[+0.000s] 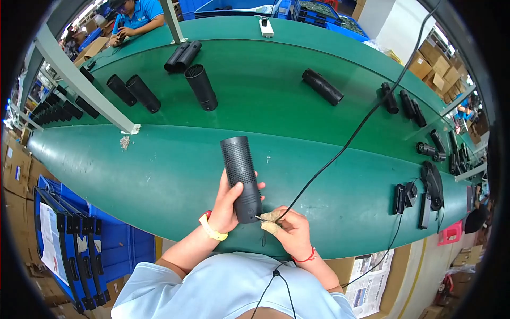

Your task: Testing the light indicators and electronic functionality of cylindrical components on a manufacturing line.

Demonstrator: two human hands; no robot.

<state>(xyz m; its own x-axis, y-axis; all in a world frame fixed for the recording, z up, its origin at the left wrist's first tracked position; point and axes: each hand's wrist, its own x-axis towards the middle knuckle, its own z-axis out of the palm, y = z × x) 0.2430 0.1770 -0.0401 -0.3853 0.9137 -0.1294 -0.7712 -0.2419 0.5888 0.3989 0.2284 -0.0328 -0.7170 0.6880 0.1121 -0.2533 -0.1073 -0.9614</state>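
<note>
A black cylinder housing (239,173), perforated over its upper part, stands slightly tilted above the near bench. Wrapped around its lower half is my left hand (228,204), with the thumb across the front. My right hand (287,228) has tan coverings on its thumb and forefinger. These pinch the end of a black cable (340,151), and a small thin metal tip shows at the housing's lower end. Whether the tip is inside the housing or just touching it, I cannot tell. The cable runs up to the upper right.
Several black cylinders (201,87) stand or lie on the green belt (255,95) beyond the bench (159,175). Black adapters and cables (406,198) lie at the right. A metal post (85,80) rises at the left. Blue crates (114,244) sit beside me. A co-worker (141,18) sits at the far left.
</note>
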